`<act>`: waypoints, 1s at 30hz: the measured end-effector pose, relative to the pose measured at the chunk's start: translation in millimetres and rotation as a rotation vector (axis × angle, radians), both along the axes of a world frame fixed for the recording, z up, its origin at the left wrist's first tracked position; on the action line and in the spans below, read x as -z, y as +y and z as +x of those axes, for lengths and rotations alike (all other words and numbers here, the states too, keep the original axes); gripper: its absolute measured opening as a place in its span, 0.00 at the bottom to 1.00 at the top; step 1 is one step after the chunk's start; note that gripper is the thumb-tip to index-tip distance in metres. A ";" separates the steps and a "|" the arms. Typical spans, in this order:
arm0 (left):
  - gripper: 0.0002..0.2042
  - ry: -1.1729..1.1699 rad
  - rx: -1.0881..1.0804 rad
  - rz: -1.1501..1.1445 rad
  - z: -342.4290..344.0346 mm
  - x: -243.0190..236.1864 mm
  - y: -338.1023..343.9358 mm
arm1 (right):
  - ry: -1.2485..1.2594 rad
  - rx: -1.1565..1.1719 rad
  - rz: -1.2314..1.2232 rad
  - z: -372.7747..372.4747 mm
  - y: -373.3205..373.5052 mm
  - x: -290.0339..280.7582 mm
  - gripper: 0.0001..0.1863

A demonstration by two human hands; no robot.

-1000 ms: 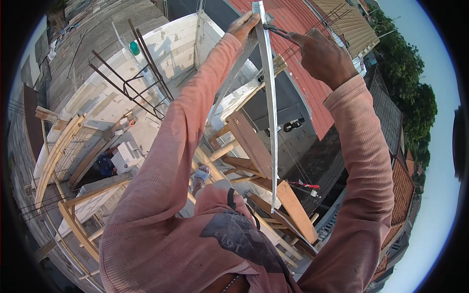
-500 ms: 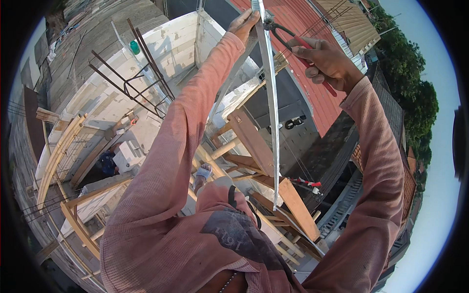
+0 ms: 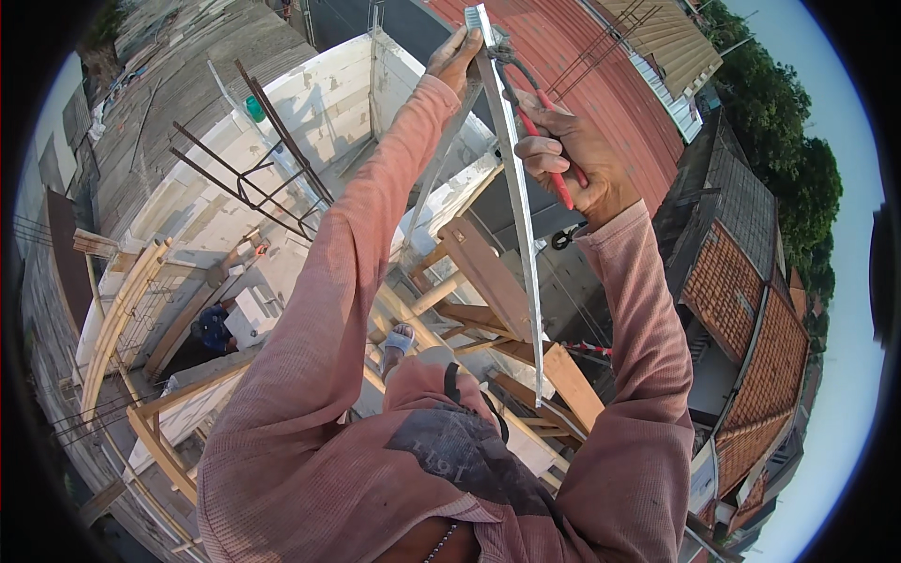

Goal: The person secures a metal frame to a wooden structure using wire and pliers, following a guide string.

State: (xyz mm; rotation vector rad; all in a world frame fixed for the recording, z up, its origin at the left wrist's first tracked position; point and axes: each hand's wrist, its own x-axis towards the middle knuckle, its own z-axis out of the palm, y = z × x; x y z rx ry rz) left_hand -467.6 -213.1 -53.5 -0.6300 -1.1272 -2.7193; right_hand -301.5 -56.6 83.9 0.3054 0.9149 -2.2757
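My left hand (image 3: 454,58) grips a long silvery metal channel (image 3: 519,197) near its top end. The channel hangs down in front of me, its lower tip close to my lap. Just right of it, my right hand (image 3: 572,155) is closed around the red handles of a pair of pincers (image 3: 528,120). The dark jaws of the pincers sit against the channel's right edge, a little below my left fingers. Whether they bite on the metal cannot be made out.
Wooden beams (image 3: 488,272) and poles stand below me, with my sandalled foot (image 3: 399,338) among them. Rebar (image 3: 272,169) juts up by a pale block wall (image 3: 328,84) at left. Another person (image 3: 216,327) is lower left. A red metal roof (image 3: 601,103) lies ahead.
My right hand has moved left and slightly down, swinging the pincers' handles toward the channel. The channel's top has shifted a little left with my left hand.
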 end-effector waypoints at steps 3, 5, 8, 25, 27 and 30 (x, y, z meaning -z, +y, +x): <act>0.22 -0.045 -0.009 -0.019 -1.3 1.5 -1.9 | -0.004 -0.006 -0.200 3.3 -6.3 11.8 0.05; 0.22 -0.042 0.015 -0.022 -1.7 2.1 -3.5 | -0.015 0.009 -0.297 6.0 -11.9 18.6 0.06; 0.22 -0.072 0.012 -0.030 -1.2 0.7 -4.7 | -0.058 0.064 -0.443 10.1 -21.4 26.7 0.06; 0.18 -0.009 -0.024 -0.127 4.4 -12.3 -9.2 | 0.234 0.083 -0.422 29.9 -39.6 26.3 0.20; 0.18 0.051 0.020 -0.089 3.7 -10.6 -10.1 | 0.297 -0.008 -0.286 36.9 -41.9 31.7 0.29; 0.16 -0.006 0.054 -0.061 6.1 -9.8 -11.6 | 0.290 0.025 -0.131 40.3 -38.4 40.9 0.30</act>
